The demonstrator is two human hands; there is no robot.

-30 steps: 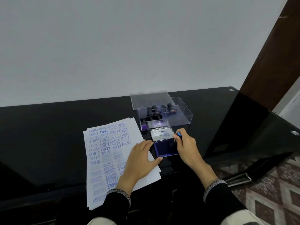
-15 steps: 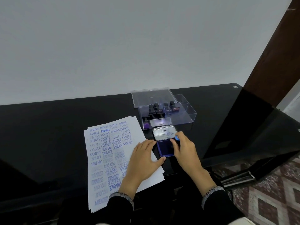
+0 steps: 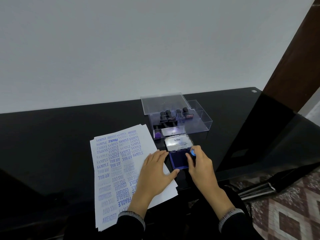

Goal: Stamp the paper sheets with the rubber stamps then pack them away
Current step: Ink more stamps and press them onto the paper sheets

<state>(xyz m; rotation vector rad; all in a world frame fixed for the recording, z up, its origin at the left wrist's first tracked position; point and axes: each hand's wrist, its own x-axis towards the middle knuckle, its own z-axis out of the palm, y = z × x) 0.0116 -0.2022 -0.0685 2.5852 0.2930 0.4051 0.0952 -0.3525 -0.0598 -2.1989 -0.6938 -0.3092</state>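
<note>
From my remote seat I see two bare hands, the left hand [image 3: 155, 172] and the right hand [image 3: 201, 164], each coming out of a long black sleeve. The left black sleeve [image 3: 112, 227] ends in a ribbed cuff flecked grey and white [image 3: 132, 216]; the right black sleeve [image 3: 240, 227] carries a matching grey-flecked ribbed cuff [image 3: 231, 216]. I see no rings or watch.

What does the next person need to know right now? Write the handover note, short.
Left hand: flat on the paper sheets, holding them down.
Right hand: grips a blue-topped stamp over the open ink pad.
Clear box behind the pad, lid off, holds the other stamps.
Done: top sheet is mostly covered with blue prints.
Left: ink and press this stamp, then return it, close the pad, pack everything away.
</note>
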